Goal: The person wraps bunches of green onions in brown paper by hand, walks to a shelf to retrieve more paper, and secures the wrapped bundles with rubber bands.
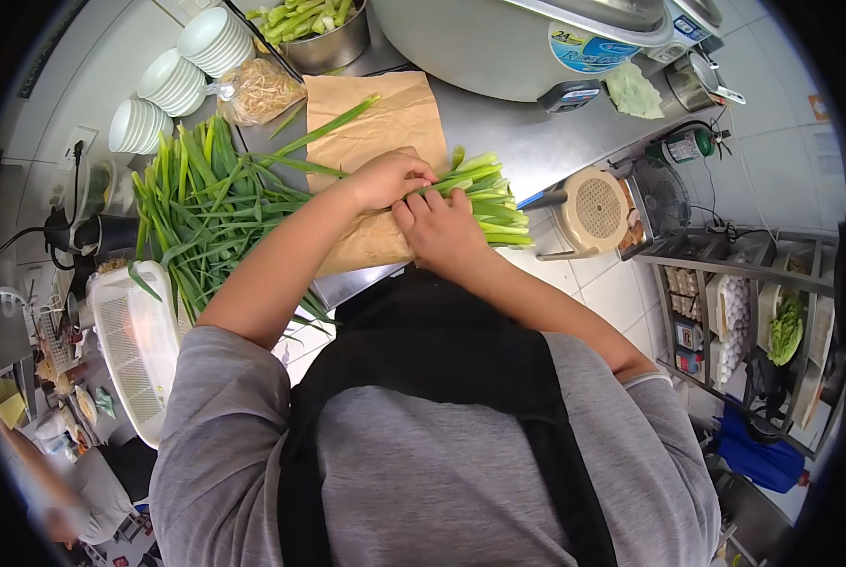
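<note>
Head: greens (226, 203) on apparent paper bag (378, 113).

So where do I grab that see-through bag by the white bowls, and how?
Probably by its bunched neck, pinched from above. The clear bag lies with that narrow end pointing at the white bowls, so coming from their side looks tight, while the neck gives fingers something slim to close on.

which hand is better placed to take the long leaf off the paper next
Left, likely: the left hand is closer to the leaf; the right hand sits farther back, toward the body.
</note>
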Demonstrator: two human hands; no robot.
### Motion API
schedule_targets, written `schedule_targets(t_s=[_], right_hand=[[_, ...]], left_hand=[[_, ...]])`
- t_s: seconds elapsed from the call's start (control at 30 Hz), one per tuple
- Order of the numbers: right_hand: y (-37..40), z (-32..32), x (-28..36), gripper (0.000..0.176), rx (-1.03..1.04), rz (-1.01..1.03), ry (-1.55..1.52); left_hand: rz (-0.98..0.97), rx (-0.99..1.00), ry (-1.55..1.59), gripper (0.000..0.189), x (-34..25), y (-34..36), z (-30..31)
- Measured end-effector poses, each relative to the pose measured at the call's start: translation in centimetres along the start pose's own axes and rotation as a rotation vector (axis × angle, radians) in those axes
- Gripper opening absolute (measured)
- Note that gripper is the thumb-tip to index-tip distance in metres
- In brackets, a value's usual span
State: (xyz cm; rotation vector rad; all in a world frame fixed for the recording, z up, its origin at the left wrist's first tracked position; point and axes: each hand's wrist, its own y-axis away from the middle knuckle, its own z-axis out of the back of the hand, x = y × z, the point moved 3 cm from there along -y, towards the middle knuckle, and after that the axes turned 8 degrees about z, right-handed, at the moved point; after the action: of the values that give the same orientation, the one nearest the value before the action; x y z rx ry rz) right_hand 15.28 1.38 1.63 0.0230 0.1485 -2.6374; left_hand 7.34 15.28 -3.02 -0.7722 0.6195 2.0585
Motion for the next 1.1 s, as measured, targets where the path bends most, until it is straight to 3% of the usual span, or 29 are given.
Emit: schedule_targets(t_s=[0.03,0.1,0.2,0.33,0.53,0.6,0.67,0.8,0.87,1.0,1.03,1.1], right_hand=[[0.0,0.2,-0.1,0.063,0.007,0.001,0.002],[0.0,0.4,-0.4,0.087,0.051,-0.021,-0.108],[0.1,1.2,-0.4,0.094,-0.105,0.018,-0.020],[-0.6,0.8,-0.6,0.102,-0.083,-0.001,-0.033],[-2.2,1.0,-1.7,0.106,0.119,-0.075,-0.147],[-2.8,1.3,-1.9,0.104,0.314,-0.079,-0.202],[-3.3,1.6,-2.2,0.098,0.325,-0.066,-0.192],[-4.5,1.5,-2.9,0.080,0.432,-0.034,-0.238],[-4.5,1.6,-2.9,0.076,0.409,-0.033,-0.240],[-4.4,1.5,-2.9,0.074,0.386,-0.031,-0.235],[-4.5,1.5,-2.9,0.074,0.386,-0.028,-0.242],[-4.7,1.6,-3.0,0.073,0.401,-0.007,-0.227]], left_hand=[[0.079,0.078,0.135,0.019,0.8,-0.3,-0.5],[0.160,0.142,0.275,0.020,1.5,-0.4,-0.8],[0.248,0.193,0.325,0.018,1.8,-0.1,-1.0],[0.252,0.152,0.483,0.021,4.3,-0.8,-2.3],[0.305,0.166,0.435,0.032,2.3,0.1,-0.1],[0.297,0.171,0.404,0.036,2.3,0.2,-0.3],[-0.021,-0.208,0.219,0.035,3.3,0.3,-0.3],[0.159,-0.168,-0.107,0.031,2.6,1.8,4.4],[0.128,-0.250,-0.527,0.025,4.9,3.3,7.5],[0.586,-0.207,-0.851,0.024,12.8,9.9,14.2],[0.591,-0.202,-0.854,0.024,11.2,10.6,15.1],[0.811,-0.203,-0.900,0.024,8.7,12.3,16.6]])
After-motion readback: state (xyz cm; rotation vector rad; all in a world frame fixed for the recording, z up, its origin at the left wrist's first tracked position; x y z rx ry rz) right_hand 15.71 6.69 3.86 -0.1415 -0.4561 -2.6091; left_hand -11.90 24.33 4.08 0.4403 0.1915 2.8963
